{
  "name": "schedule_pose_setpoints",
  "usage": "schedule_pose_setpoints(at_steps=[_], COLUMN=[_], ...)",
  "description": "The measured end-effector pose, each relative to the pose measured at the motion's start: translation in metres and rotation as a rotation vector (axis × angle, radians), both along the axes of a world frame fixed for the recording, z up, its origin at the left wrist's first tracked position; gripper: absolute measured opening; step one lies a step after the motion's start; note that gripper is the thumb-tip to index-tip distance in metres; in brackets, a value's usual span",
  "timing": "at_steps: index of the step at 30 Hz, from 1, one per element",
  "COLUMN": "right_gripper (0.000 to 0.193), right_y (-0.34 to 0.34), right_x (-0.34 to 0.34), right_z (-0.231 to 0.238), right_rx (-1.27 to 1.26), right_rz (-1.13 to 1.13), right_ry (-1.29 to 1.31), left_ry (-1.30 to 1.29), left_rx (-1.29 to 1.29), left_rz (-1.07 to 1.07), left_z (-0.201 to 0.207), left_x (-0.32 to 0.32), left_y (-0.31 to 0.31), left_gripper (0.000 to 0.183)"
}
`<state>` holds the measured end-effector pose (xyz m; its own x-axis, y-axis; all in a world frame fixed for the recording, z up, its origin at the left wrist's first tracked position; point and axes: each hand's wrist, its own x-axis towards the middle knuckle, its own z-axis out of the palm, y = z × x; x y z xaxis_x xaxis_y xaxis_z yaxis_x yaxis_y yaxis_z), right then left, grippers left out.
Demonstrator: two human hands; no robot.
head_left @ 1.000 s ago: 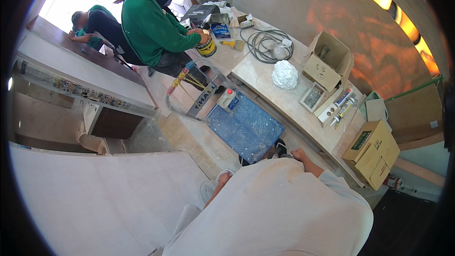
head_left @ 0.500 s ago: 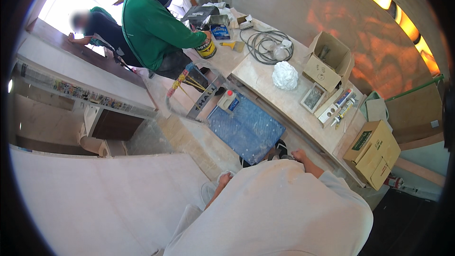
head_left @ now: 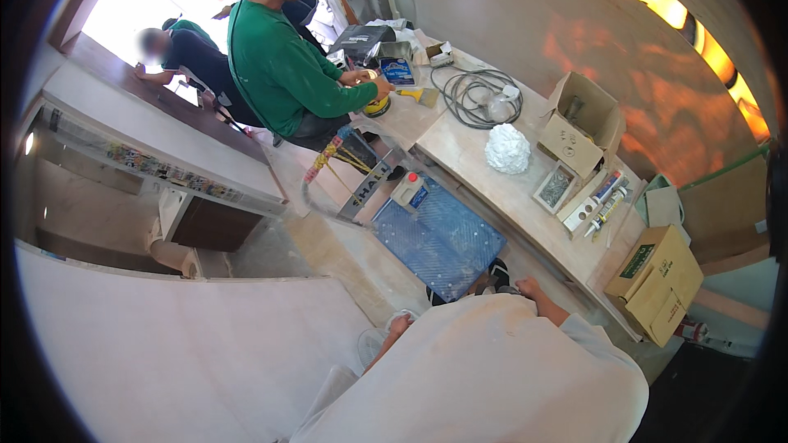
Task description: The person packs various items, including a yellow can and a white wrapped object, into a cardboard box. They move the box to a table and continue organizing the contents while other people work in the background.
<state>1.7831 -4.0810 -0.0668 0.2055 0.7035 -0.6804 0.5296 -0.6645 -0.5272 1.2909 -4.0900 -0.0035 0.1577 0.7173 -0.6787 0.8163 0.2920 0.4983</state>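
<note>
My left hand (head_left: 400, 326) is low in front of me, beside the white wall panel. Its fingers look curled against something whitish and partly see-through (head_left: 404, 314), too small to name. On the other side of my pale shirt, my right hand (head_left: 529, 287) is closed beside a small dark thing (head_left: 506, 290); what it grips is hidden. Between and beyond my hands lies the blue platform of a cart (head_left: 439, 238), with a white jug with a red cap (head_left: 410, 191) on it. My shoes show at the platform's near edge.
Along the right runs a workbench (head_left: 492, 184) with a coiled cable (head_left: 468, 98), a crumpled white ball (head_left: 507, 149), an open carton (head_left: 566, 141) and sealant tubes (head_left: 606, 207). A closed carton (head_left: 661, 283) stands near its end. A co-worker in green (head_left: 279, 74) stands by a yellow-black can (head_left: 377, 107).
The whole view has shifted, so things sit slightly lower and farther right. The co-worker in green now has both hands at the can's top. My hands keep about the same pose.
</note>
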Motion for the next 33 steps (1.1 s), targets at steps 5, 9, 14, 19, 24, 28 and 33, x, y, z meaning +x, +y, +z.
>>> schedule_pose_setpoints(at_steps=[5,9,14,19,24,28,33], right_gripper=[0.035,0.036,0.034,0.034,0.034,0.033,0.034], right_y=[-0.001,-0.001,0.000,0.001,0.004,0.005,0.006], right_x=[0.000,0.002,0.001,0.000,-0.001,-0.001,0.000], right_z=[-0.001,-0.001,-0.001,0.007,0.017,0.020,0.021], right_rx=[-0.057,-0.032,-0.069,-0.043,-0.041,-0.060,-0.045], right_rz=[-0.028,-0.009,0.040,0.015,0.038,0.021,0.047], right_ry=[-0.021,-0.005,-0.023,0.002,0.009,0.010,0.001], left_ry=[0.092,0.121,0.059,0.071,-0.147,-0.176,-0.205], left_rx=[0.237,0.191,0.293,0.255,-0.039,-0.002,0.003], left_rz=[-0.226,-0.262,-0.262,-0.242,0.089,0.118,0.083], left_z=[-0.009,-0.019,-0.026,-0.020,-0.005,-0.001,-0.005], left_x=[-0.003,-0.006,-0.008,-0.008,-0.003,-0.002,-0.006], left_y=[-0.003,-0.005,-0.005,-0.002,0.000,-0.001,0.000], left_gripper=[0.032,0.028,0.027,0.035,0.041,0.044,0.041])
